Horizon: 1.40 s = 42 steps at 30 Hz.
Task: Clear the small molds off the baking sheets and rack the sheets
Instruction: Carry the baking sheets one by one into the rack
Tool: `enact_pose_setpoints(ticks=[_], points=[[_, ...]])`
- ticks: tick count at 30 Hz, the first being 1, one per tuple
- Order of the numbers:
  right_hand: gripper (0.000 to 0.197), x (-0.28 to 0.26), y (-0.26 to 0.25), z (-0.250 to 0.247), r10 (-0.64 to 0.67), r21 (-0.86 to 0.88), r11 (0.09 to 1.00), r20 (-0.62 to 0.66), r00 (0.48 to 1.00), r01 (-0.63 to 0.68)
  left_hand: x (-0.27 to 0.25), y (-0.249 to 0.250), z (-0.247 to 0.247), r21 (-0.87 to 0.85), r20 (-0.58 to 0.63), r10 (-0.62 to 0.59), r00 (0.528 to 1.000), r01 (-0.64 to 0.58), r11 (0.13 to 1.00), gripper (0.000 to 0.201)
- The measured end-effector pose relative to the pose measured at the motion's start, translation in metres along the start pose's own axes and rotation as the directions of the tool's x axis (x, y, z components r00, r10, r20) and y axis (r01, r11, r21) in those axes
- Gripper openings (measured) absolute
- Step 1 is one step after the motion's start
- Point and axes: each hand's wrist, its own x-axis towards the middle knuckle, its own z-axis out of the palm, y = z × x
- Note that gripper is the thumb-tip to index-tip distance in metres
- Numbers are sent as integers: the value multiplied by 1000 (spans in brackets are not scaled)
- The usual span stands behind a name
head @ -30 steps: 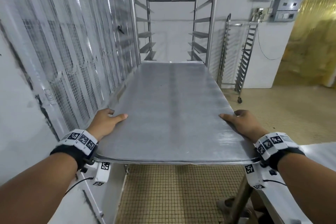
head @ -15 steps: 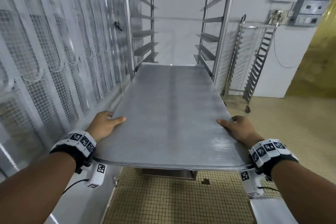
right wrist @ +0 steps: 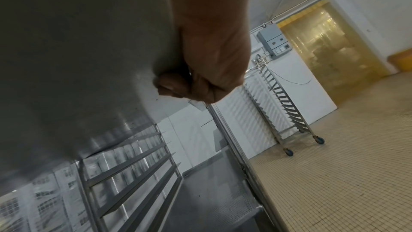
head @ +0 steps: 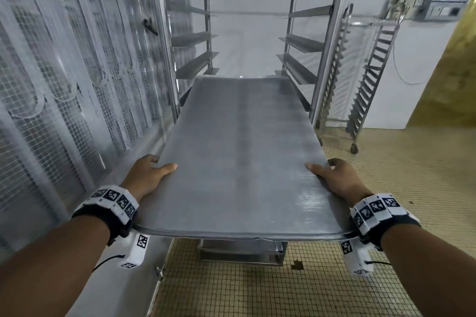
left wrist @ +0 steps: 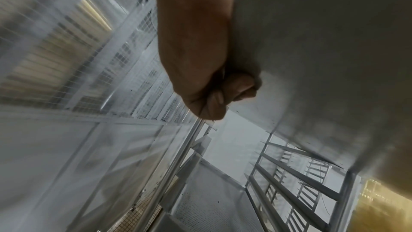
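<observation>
A long grey metal baking sheet (head: 239,157) lies level in front of me, bare of molds, its far end between the uprights of a tall steel rack (head: 332,41) with angled side rails. My left hand (head: 146,175) grips the sheet's left edge near its close end, thumb on top, fingers curled under (left wrist: 220,98). My right hand (head: 337,177) grips the right edge the same way, fingers curled beneath the sheet (right wrist: 176,87). The sheet's underside (left wrist: 323,50) fills much of both wrist views.
A wire-mesh partition (head: 64,90) runs close along the left. A second, narrower wheeled rack (head: 365,80) stands by the white wall at right. Another sheet sits low in the rack (head: 242,249). Tiled floor (head: 399,188) spreads to the right toward a yellow strip curtain (right wrist: 323,41).
I have walked forward with the sheet held in both hands. Its far end now reaches in between the rack's uprights, and the rack looms larger.
</observation>
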Motion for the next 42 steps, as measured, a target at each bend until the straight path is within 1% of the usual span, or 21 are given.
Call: enact_pose_setpoints(ticks=[2,6,11,13,15,18,21,23,25,26,28,29,31,32,34,35,37,39,42], points=[[38,16,-4,9,7,-3,1000,-15,1000,-7,23,1,3,4,15,13,1000,-13,1000,41],[42,46,-7,23,23,-1,1000,-30,999,-23,67,-3,8,-17,37,27,999,-26,1000,44],[55,86,-4,36,22,-74,997,-54,998,-26,106,-5,17,-22,33,34,999,-33,999,45],[59,101,-7,37,14,-97,995,-48,999,-19,122,-4,20,-24,33,30,999,-29,999,50],[56,116,-13,39,4,-98,995,-44,999,-8,141,-4,23,-10,33,29,999,-29,1000,54],[38,131,-27,39,-10,-120,993,-4,1000,9,163,1,29,29,25,35,999,-36,999,53],[37,153,-33,38,-15,-127,992,4,1000,16,179,12,34,63,37,31,999,-34,997,45],[32,164,-41,36,-25,-118,993,16,1000,27,195,14,36,63,62,37,997,-41,997,50],[33,178,-43,35,-19,-124,992,29,999,23,208,20,39,80,73,48,996,-54,995,53],[32,183,-47,33,-23,-123,992,32,999,27,212,25,41,81,70,48,996,-54,995,47],[30,191,-53,31,-30,-119,992,49,998,36,219,34,44,72,69,46,997,-51,996,29],[30,198,-54,31,-27,-129,991,55,998,34,222,39,46,94,73,51,996,-57,994,23],[32,210,-55,29,-18,-140,990,66,998,28,231,44,49,114,110,67,992,-79,990,20],[33,215,-56,28,-23,-137,990,63,998,32,238,43,49,118,120,69,990,-83,989,25],[35,225,-56,28,-24,-139,990,56,998,31,250,42,49,142,117,74,990,-90,986,42],[36,228,-57,28,-22,-151,988,54,998,30,254,42,48,150,110,72,991,-88,985,45],[37,231,-58,28,-25,-190,981,46,999,33,257,45,47,157,88,73,993,-86,984,45],[39,232,-60,27,-26,-251,967,21,999,30,258,46,45,193,51,86,995,-95,977,50],[48,226,-66,23,-60,-383,922,1,998,56,255,48,39,287,69,94,993,-110,952,50]])
